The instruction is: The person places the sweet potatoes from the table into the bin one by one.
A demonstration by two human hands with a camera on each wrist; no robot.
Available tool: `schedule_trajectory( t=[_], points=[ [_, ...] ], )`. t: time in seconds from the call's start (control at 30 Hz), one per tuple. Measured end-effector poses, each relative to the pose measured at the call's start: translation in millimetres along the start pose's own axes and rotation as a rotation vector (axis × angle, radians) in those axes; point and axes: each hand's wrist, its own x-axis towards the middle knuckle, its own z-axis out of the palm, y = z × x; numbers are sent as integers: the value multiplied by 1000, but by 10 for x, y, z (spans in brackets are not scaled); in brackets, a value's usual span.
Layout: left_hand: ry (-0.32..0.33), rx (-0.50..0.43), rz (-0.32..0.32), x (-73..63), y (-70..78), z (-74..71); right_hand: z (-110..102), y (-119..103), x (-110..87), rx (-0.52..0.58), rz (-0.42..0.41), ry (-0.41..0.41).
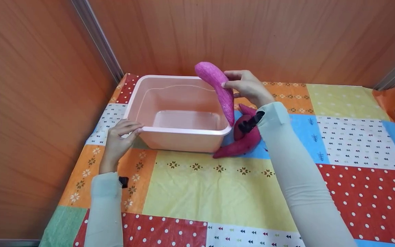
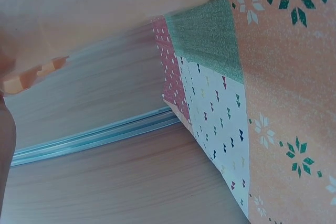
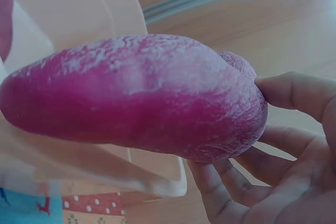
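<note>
My right hand [image 1: 247,85] pinches a long pink sweet potato [image 1: 214,80] between thumb and fingers, over the right side of a pale pink plastic tub [image 1: 183,131]. The sweet potato's narrow end points down at the tub's near right corner. Seen from the right wrist, the sweet potato [image 3: 136,98] fills the middle, with my fingertips around one end. At the tub's near left corner, my left hand [image 1: 120,139] grips the rim between thumb and fingers. Darker sweet potatoes [image 1: 238,145] lie against the tub's right side, partly hidden by my right wrist.
A patchwork-patterned cloth [image 1: 218,192] covers the table. Wood-grain panels [image 1: 252,37] rise behind and on the left, joined by a metal strip [image 1: 98,37]. A loose orange piece of cloth [image 1: 389,101] sticks up at the far right edge.
</note>
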Motion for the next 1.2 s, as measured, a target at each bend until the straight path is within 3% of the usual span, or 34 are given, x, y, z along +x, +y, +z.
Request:
schedule_trajectory(
  t=[0.53, 0.77, 1.2],
  points=[
    [-22, -1, -55, -32, 24, -12, 176, -59, 121, -54, 16, -19],
    [-34, 9, -82, -34, 116, -10, 245, -35, 192, -68, 33, -38],
    [3, 36, 6, -25, 12, 39, 359, 11, 226, -104, 25, -73]
  ],
)
